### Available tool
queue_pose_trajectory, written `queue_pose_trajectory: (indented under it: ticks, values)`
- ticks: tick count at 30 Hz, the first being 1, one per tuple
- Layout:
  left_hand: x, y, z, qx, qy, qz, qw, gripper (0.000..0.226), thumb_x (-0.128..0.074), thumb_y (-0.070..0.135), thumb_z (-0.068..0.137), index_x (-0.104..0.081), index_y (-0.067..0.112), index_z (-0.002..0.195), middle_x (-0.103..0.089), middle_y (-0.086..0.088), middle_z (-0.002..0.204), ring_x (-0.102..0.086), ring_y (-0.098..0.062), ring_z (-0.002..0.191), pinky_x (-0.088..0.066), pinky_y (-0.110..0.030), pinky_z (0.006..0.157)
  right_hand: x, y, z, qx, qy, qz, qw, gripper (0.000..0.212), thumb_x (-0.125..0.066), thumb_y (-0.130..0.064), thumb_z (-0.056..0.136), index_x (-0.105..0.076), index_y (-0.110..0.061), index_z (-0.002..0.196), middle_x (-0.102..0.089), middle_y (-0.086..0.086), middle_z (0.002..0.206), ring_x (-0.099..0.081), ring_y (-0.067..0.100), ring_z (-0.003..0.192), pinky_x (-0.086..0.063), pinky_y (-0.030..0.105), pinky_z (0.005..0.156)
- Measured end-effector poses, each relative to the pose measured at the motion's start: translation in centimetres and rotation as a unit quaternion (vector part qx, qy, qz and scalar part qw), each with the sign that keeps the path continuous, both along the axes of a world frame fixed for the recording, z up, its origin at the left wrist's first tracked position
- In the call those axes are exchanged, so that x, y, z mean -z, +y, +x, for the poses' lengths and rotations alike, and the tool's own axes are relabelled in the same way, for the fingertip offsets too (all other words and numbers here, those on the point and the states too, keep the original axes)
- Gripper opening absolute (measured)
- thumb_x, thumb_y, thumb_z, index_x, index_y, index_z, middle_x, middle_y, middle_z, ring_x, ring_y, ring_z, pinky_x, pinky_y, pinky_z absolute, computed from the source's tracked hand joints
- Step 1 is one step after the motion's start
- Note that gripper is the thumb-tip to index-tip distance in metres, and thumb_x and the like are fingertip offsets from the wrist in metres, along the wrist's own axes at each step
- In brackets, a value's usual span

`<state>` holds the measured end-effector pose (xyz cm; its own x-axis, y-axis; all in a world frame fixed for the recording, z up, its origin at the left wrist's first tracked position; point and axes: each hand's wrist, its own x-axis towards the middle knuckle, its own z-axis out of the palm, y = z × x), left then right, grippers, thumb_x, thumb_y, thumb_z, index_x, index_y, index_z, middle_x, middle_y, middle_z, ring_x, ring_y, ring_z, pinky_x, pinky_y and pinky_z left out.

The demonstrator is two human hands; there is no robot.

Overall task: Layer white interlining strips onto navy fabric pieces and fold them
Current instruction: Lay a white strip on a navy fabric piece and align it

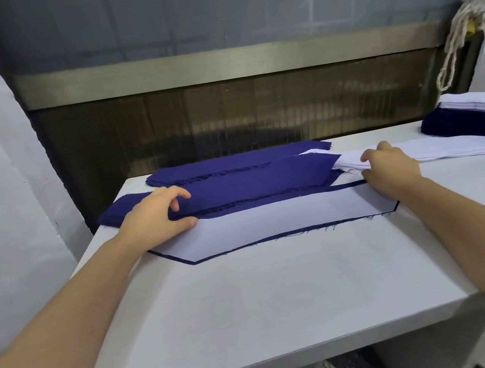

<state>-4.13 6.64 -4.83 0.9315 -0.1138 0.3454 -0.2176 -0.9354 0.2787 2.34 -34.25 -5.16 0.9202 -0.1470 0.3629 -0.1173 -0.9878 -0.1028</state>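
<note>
Here the white strip (271,220) lies flat on a navy piece (344,185) mid-table (283,303). My left hand (155,218) pinches the navy piece's left end; my right hand (388,166) rests curled at the right end, grip unclear. Both layers look light and limp, so I'd hold the 2 ends.

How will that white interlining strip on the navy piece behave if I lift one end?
Probably limp: the white interlining strip lies thin and flat, following the navy piece beneath. Likely very light, so it could shift easily; the left hand rests on its end.
</note>
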Motion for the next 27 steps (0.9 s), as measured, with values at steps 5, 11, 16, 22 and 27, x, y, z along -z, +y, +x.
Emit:
queue_pose_trajectory:
  ticks: [5,11,16,22,27]
  values:
    - [-0.5,-2.7,2.0,0.007,-0.037,0.002,0.999,0.031,-0.063,0.044,0.085,-0.056,0.028,0.110,-0.050,0.011,0.086,-0.052,-0.008,0.077,-0.045,-0.025,0.062,-0.3,1.2,1.5,-0.070,-0.013,-0.011,0.997,0.037,-0.045,-0.027,0.098,-0.054,-0.013,0.131,-0.048,0.014,0.122,-0.045,0.030,0.114,-0.043,0.039,0.085]
    - [-0.8,-7.8,5.5,0.048,-0.054,0.002,0.997,0.019,-0.058,0.039,0.090,-0.056,0.029,0.106,-0.049,0.012,0.083,-0.052,-0.010,0.080,-0.039,-0.027,0.067,0.1,1.2,3.9,-0.113,-0.051,-0.001,0.992,0.031,-0.046,-0.022,0.097,-0.063,-0.012,0.120,-0.053,0.012,0.121,-0.039,0.030,0.115,-0.039,0.040,0.087]
    - [-0.4,-11.4,8.4,0.057,-0.051,-0.007,0.997,0.015,-0.056,0.036,0.091,-0.055,0.030,0.104,-0.048,0.012,0.082,-0.050,-0.010,0.079,-0.035,-0.027,0.064,0.4,0.7,5.1,-0.138,-0.071,0.003,0.988,0.028,-0.047,-0.019,0.097,-0.070,-0.005,0.098,-0.059,0.013,0.109,-0.043,0.030,0.102,-0.037,0.035,0.079]
    - [-0.2,-13.9,10.6,0.066,-0.035,-0.001,0.997,0.017,-0.056,0.035,0.091,-0.056,0.029,0.107,-0.045,0.014,0.079,-0.049,-0.008,0.077,-0.038,-0.027,0.065,0.9,0.7,5.5,-0.141,-0.104,0.043,0.984,0.021,-0.050,-0.012,0.093,-0.069,-0.006,0.098,-0.061,0.008,0.106,-0.046,0.026,0.099,-0.035,0.030,0.071]
    - [-0.7,-15.5,11.4,0.082,-0.013,-0.007,0.997,0.021,-0.056,0.037,0.091,-0.056,0.028,0.110,-0.045,0.015,0.081,-0.048,-0.008,0.079,-0.033,-0.024,0.060,0.9,0.3,5.5,-0.149,-0.128,0.176,0.964,0.008,-0.062,-0.015,0.088,-0.069,-0.012,0.089,-0.054,-0.004,0.090,-0.045,0.017,0.094,-0.031,0.026,0.070]
